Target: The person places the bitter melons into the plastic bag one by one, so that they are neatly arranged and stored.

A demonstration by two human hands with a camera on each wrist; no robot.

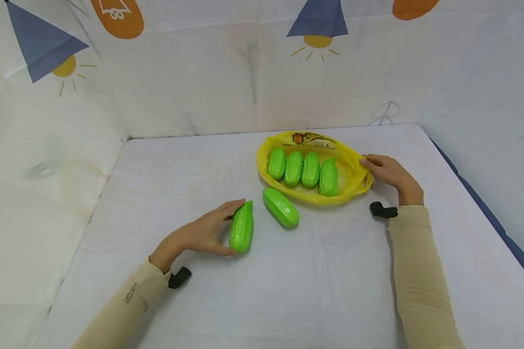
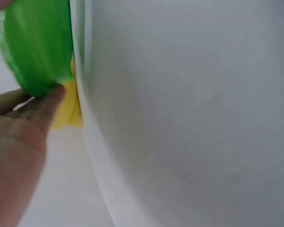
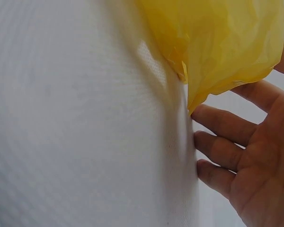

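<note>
My left hand (image 1: 203,230) holds a glossy green toy cucumber (image 1: 241,228), thumb at its near end and fingers at its far tip. In the left wrist view, fingers (image 2: 49,106) touch the end of the green toy cucumber (image 2: 38,45). Just right of it a second green cucumber (image 1: 281,208) lies slanted on the table. My right hand (image 1: 388,172) pinches the right rim of an open yellow plastic bag (image 1: 349,186). Several green cucumbers (image 1: 310,169) lie side by side inside that bag. The right wrist view has the bag's yellow film (image 3: 227,47) between thumb and index finger.
White cloth covers the table (image 1: 288,291). Behind it hangs a pale sheet (image 1: 201,82) printed with lamps and orange shapes, with further sheets at both sides. Black straps (image 1: 180,277) show at both wrists.
</note>
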